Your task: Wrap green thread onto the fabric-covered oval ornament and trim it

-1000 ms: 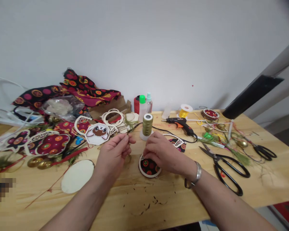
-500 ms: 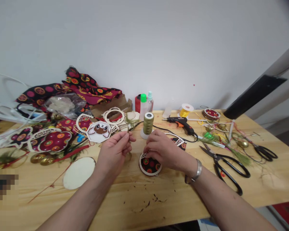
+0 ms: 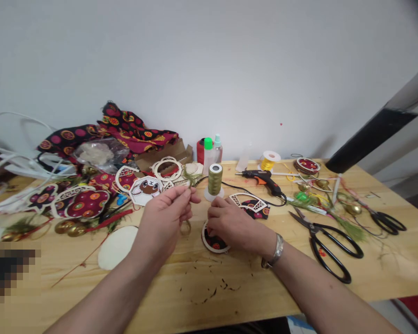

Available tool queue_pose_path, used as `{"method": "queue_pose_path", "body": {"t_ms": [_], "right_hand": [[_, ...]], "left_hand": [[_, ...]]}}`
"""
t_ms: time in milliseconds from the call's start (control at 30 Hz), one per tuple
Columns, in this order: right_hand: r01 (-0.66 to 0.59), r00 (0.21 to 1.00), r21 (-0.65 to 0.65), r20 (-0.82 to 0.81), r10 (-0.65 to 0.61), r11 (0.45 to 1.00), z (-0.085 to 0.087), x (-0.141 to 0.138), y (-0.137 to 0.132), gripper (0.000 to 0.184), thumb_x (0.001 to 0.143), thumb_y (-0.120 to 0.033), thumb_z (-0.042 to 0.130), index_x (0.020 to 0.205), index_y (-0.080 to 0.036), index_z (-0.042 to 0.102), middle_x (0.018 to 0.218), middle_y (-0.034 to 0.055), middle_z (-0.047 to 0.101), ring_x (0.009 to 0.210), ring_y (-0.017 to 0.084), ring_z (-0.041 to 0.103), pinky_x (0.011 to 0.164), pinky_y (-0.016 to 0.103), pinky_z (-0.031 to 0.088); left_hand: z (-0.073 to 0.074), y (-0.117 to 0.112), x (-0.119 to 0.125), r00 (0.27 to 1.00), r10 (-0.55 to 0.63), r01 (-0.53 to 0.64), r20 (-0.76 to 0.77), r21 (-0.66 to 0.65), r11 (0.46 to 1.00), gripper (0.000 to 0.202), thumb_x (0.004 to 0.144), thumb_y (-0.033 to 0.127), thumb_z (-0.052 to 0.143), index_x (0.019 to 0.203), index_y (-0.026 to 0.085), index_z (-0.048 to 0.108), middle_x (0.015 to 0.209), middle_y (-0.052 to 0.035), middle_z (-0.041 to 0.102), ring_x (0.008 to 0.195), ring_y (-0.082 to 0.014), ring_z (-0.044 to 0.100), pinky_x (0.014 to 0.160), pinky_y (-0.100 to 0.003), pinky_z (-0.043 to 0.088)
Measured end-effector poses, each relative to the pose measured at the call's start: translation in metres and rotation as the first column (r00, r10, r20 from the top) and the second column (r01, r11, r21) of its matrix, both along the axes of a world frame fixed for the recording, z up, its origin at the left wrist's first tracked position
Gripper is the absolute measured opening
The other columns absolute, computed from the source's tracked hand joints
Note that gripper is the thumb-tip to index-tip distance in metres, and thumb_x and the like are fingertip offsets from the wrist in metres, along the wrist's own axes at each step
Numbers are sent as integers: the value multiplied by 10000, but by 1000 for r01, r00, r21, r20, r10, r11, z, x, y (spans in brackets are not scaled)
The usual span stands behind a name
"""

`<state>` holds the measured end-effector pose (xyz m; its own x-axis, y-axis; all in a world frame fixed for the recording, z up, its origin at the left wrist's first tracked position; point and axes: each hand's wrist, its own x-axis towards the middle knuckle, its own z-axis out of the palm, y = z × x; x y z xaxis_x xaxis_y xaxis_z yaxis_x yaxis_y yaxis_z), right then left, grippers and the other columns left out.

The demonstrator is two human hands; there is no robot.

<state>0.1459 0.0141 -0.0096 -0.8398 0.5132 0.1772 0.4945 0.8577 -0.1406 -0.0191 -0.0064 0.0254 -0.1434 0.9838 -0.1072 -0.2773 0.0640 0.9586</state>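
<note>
My left hand (image 3: pixel 169 214) is raised above the table, thumb and forefinger pinched together. Whatever sits in that pinch is too thin to make out. Below its fingers shows a small olive loop (image 3: pixel 186 227), perhaps of thread. My right hand (image 3: pixel 234 224) curls over a round ornament (image 3: pixel 216 244) of pale wooden rim and dark flowered fabric, fingertips closed at its upper part; the hand hides much of it. Just behind stands a spool of olive thread (image 3: pixel 215 180). A fan-shaped wooden frame with flowered fabric (image 3: pixel 251 204) lies beyond the right hand.
Large black-handled scissors (image 3: pixel 325 241) and a glue gun (image 3: pixel 261 180) lie to the right. Flowered ornaments (image 3: pixel 87 202), a lamb-faced piece (image 3: pixel 146 190) and an oval board (image 3: pixel 116 248) lie left. Bottles (image 3: pixel 208 157) stand by the wall. Dark scraps (image 3: pixel 214 292) dot the table front.
My right hand has shifted slightly left and covers more of the round ornament. My left hand keeps its pinch, nearly unmoved. The view has turned slightly left.
</note>
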Motion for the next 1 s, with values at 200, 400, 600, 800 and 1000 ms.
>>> {"method": "queue_pose_path", "body": {"t_ms": [200, 400, 600, 800, 1000], "right_hand": [[56, 988, -105, -140, -71, 993, -2, -1, 3, 128, 850, -179, 544, 752, -148, 620, 817, 53, 592, 868, 186, 433, 796, 329, 359], [217, 668, -504, -548, -503, 836, 5, -8, 2, 106, 791, -159, 613, 685, -161, 619, 740, 10, 602, 798, 147, 515, 771, 290, 400], [170, 432, -714, -565, -703, 679, 1, -17, -2, 94, 769, -225, 616, 716, -161, 660, 779, 32, 644, 784, 159, 568, 752, 306, 440], [196, 395, -724, -559, -729, 662, -1, -19, -4, 145, 754, -267, 617, 658, -163, 644, 709, 28, 627, 755, 162, 559, 717, 296, 446], [207, 390, -728, -551, -737, 654, 2, -21, -6, 133, 737, -247, 613, 636, -162, 632, 689, 20, 614, 731, 157, 556, 712, 290, 436]], "left_hand": [[-30, 4, 7, 998, 52, -52, 23, 21, 998, 155, 707, 277, 681, 794, 149, 667, 668, -12, 635, 488, -51, 404, 467, -189, 315], [-36, 4, 14, 993, 33, -29, 112, -35, 999, 182, 703, 301, 694, 775, 134, 685, 710, -25, 639, 469, -36, 347, 457, -188, 305], [-39, -4, 19, 986, -43, 52, 162, -52, 997, 179, 715, 307, 704, 785, 143, 703, 516, 61, 406, 487, -55, 304, 453, -184, 253], [-41, -6, 21, 979, -74, 87, 189, -61, 994, 190, 699, 297, 718, 806, 140, 719, 506, 65, 371, 494, -64, 308, 464, -188, 264], [-39, -7, 22, 972, -93, 111, 216, -75, 991, 213, 689, 281, 723, 846, 138, 729, 483, 58, 414, 469, -50, 320, 446, -173, 249]]}}
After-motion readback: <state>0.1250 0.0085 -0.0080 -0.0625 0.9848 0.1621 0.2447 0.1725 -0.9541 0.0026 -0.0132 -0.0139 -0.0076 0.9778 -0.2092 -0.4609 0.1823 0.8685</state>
